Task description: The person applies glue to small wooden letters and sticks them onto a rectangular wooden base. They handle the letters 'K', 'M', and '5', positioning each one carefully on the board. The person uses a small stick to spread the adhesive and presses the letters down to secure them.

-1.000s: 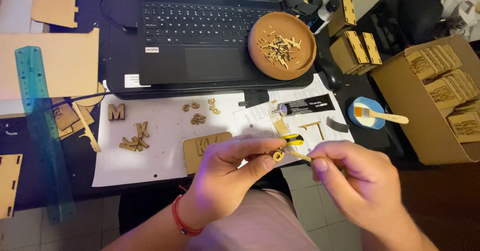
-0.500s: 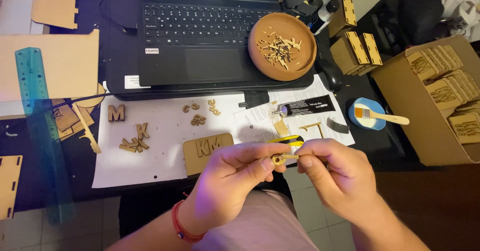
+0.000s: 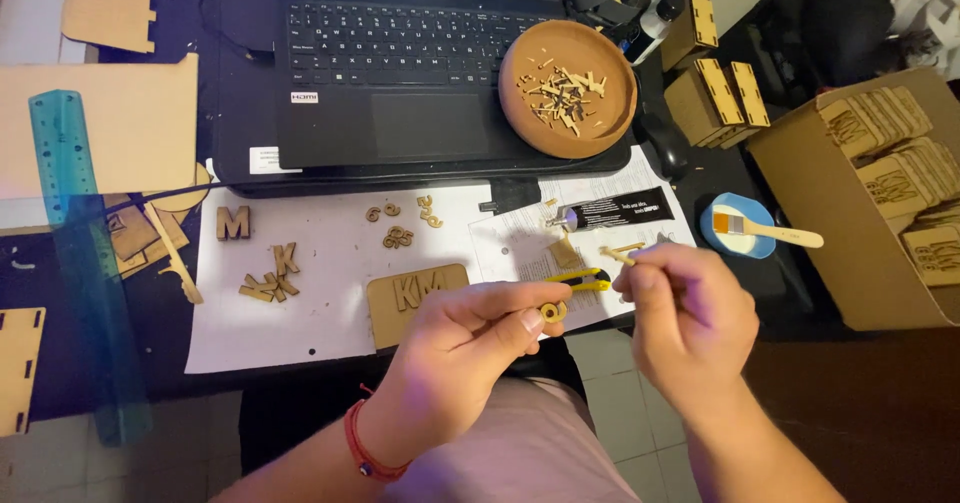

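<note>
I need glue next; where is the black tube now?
In the head view, the black tube lies on the printed paper, right of centre, just below the laptop and the round wooden bowl.

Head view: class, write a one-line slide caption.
Left hand pinches a small wooden ring while the right hand holds a thin stick above a paper-covered desk.

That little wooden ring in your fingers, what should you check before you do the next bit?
1. Little wooden ring pinched firmly in the left hand: ok.
2. Thin stick held in the right hand: ok.
3. Glue on the stick's tip: cannot tell.
4. Black glue tube close by on the paper: ok.
5. Tube cap on: cannot tell.
6. Yellow cutter lying clear of both hands: not ok, it sits right under them.
</note>
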